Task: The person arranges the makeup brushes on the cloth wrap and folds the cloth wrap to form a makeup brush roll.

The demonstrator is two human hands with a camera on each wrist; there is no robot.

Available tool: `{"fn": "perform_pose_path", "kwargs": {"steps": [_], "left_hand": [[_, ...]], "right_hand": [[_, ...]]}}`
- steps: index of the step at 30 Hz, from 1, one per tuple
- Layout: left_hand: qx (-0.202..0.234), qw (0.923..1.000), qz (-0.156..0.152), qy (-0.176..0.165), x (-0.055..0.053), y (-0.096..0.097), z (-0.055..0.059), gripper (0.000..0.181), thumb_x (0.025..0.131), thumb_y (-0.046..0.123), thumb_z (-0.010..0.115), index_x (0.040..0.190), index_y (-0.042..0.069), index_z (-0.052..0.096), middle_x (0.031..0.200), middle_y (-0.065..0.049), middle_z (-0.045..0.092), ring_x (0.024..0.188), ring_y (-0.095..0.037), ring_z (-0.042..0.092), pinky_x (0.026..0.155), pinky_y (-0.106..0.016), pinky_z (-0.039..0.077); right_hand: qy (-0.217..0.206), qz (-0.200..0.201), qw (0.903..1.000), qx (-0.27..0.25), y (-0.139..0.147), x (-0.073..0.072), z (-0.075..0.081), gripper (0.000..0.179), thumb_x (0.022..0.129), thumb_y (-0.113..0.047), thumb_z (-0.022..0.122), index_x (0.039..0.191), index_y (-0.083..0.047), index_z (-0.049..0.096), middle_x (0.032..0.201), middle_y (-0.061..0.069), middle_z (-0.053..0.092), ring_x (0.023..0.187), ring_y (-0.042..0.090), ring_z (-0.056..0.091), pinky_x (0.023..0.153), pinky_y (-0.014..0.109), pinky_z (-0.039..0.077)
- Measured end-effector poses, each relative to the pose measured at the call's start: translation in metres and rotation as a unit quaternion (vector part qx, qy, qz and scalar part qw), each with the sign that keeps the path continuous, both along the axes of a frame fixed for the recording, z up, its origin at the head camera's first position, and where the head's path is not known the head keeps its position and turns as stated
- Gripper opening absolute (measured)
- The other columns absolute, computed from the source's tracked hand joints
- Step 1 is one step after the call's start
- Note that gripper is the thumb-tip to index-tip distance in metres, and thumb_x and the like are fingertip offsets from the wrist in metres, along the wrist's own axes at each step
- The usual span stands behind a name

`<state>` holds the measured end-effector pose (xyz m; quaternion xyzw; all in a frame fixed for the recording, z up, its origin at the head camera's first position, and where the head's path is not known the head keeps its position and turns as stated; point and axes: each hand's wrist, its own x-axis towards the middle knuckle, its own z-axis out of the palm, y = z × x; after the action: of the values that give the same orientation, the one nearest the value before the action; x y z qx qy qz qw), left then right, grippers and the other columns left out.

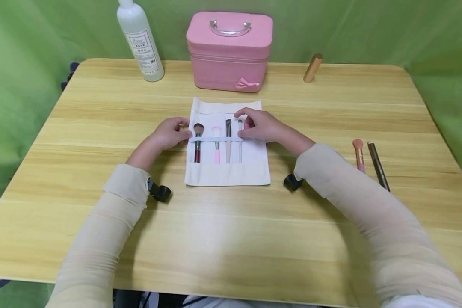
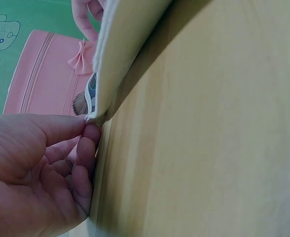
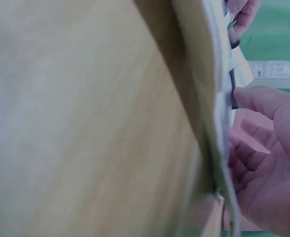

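A white cloth brush roll [image 1: 254, 173] lies unrolled on the table, an elastic band across its middle. Tucked under the band are a dark-red-handled makeup brush [image 1: 197, 155], a pink brush [image 1: 217, 155], a beige-handled brush [image 1: 228, 149] and a slim pale brush [image 1: 240, 150]. My left hand [image 1: 172, 133] pinches the roll's left edge beside the band; thumb and forefinger meet on that edge in the left wrist view. At the slim brush, my right hand [image 1: 263, 125] rests its thumb by the band, forefinger apart and reaching above the bristles.
Behind the roll stands a pink vanity case [image 1: 229, 64] with a silver handle. A clear labelled bottle [image 1: 142, 47] is at back left, a copper-coloured tube [image 1: 313, 68] at back right. Another brush [image 1: 358, 154] and a dark pen-like stick [image 1: 378, 166] lie beyond my right sleeve.
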<state>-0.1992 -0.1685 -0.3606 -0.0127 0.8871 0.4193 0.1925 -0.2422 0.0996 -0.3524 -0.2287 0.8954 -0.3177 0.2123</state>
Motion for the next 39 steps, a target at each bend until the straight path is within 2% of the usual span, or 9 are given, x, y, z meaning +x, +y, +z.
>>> {"fn": "perform_pose_path", "kwargs": {"steps": [7, 14, 17, 20, 23, 26, 29, 33, 39], "left_hand": [[0.003, 1.0000, 0.007, -0.003, 0.000, 0.001, -0.001, 0.042, 0.094, 0.016, 0.054, 0.133, 0.004, 0.044, 0.086, -0.008, 0.050, 0.071, -0.016, 0.047, 0.062, -0.026, 0.040], [-0.007, 0.9999, 0.012, -0.001, 0.000, 0.001, -0.004, 0.043, 0.094, 0.017, 0.054, 0.134, 0.005, 0.044, 0.088, -0.009, 0.050, 0.071, -0.017, 0.046, 0.062, -0.026, 0.040], [-0.012, 0.9999, 0.009, 0.003, 0.000, 0.001, -0.004, 0.043, 0.094, 0.018, 0.055, 0.134, 0.006, 0.044, 0.089, -0.009, 0.050, 0.072, -0.018, 0.045, 0.062, -0.026, 0.039], [-0.016, 0.9998, 0.008, 0.002, 0.000, 0.001, -0.003, 0.044, 0.094, 0.018, 0.054, 0.134, 0.006, 0.044, 0.091, -0.010, 0.050, 0.073, -0.019, 0.045, 0.062, -0.026, 0.039], [-0.018, 0.9998, 0.007, -0.001, 0.002, 0.002, -0.001, 0.044, 0.094, 0.018, 0.054, 0.135, 0.006, 0.043, 0.092, -0.010, 0.049, 0.075, -0.019, 0.045, 0.063, -0.027, 0.039], [-0.016, 0.9998, 0.007, -0.004, 0.002, 0.002, 0.000, 0.044, 0.094, 0.019, 0.054, 0.135, 0.006, 0.043, 0.092, -0.010, 0.049, 0.075, -0.020, 0.045, 0.064, -0.027, 0.039], [-0.013, 0.9999, 0.004, -0.004, 0.001, 0.002, 0.000, 0.044, 0.094, 0.018, 0.054, 0.135, 0.005, 0.043, 0.092, -0.011, 0.049, 0.075, -0.020, 0.045, 0.064, -0.027, 0.039], [-0.012, 0.9999, 0.003, -0.003, 0.000, 0.002, -0.001, 0.044, 0.094, 0.018, 0.054, 0.135, 0.005, 0.043, 0.092, -0.010, 0.049, 0.075, -0.019, 0.045, 0.064, -0.027, 0.040], [-0.014, 0.9999, -0.002, 0.003, 0.002, 0.000, -0.001, 0.043, 0.094, 0.018, 0.054, 0.134, 0.005, 0.044, 0.091, -0.010, 0.050, 0.074, -0.020, 0.046, 0.063, -0.027, 0.039]], "right_hand": [[0.055, 0.007, 0.9985, 0.003, 0.028, 0.013, 0.012, 0.047, 0.087, -0.011, 0.062, 0.131, -0.007, 0.047, 0.095, 0.011, 0.055, 0.089, 0.024, 0.051, 0.083, 0.037, 0.042], [0.077, -0.032, 0.9963, 0.022, 0.094, 0.031, 0.011, 0.036, 0.088, -0.011, 0.061, 0.122, -0.003, 0.054, 0.100, 0.017, 0.058, 0.094, 0.029, 0.052, 0.085, 0.045, 0.041], [0.090, -0.059, 0.9934, 0.041, 0.124, 0.039, 0.017, 0.034, 0.090, -0.012, 0.058, 0.122, -0.001, 0.054, 0.102, 0.019, 0.058, 0.094, 0.032, 0.053, 0.080, 0.047, 0.043], [0.107, -0.093, 0.9871, 0.075, 0.152, 0.047, 0.026, 0.033, 0.092, -0.015, 0.056, 0.122, 0.000, 0.053, 0.099, 0.022, 0.057, 0.085, 0.032, 0.055, 0.065, 0.042, 0.046], [0.094, -0.121, 0.9804, 0.124, 0.180, 0.054, 0.037, 0.039, 0.093, -0.024, 0.054, 0.123, -0.001, 0.052, 0.100, 0.025, 0.056, 0.082, 0.034, 0.054, 0.058, 0.040, 0.043], [0.057, -0.138, 0.9767, 0.154, 0.205, 0.061, 0.045, 0.049, 0.092, -0.035, 0.055, 0.125, -0.001, 0.048, 0.101, 0.027, 0.056, 0.076, 0.033, 0.054, 0.056, 0.039, 0.044], [0.031, -0.149, 0.9742, 0.167, 0.223, 0.068, 0.047, 0.054, 0.091, -0.039, 0.056, 0.126, 0.000, 0.046, 0.086, 0.021, 0.059, 0.061, 0.027, 0.052, 0.050, 0.037, 0.043], [0.003, -0.156, 0.9727, 0.171, 0.232, 0.075, 0.042, 0.051, 0.091, -0.037, 0.055, 0.125, 0.000, 0.047, 0.070, 0.009, 0.057, 0.047, 0.021, 0.044, 0.046, 0.035, 0.040], [-0.018, -0.164, 0.9731, 0.161, 0.226, 0.079, 0.029, 0.045, 0.090, -0.033, 0.057, 0.120, 0.000, 0.052, 0.068, 0.006, 0.054, 0.046, 0.017, 0.039, 0.044, 0.032, 0.038]]}}
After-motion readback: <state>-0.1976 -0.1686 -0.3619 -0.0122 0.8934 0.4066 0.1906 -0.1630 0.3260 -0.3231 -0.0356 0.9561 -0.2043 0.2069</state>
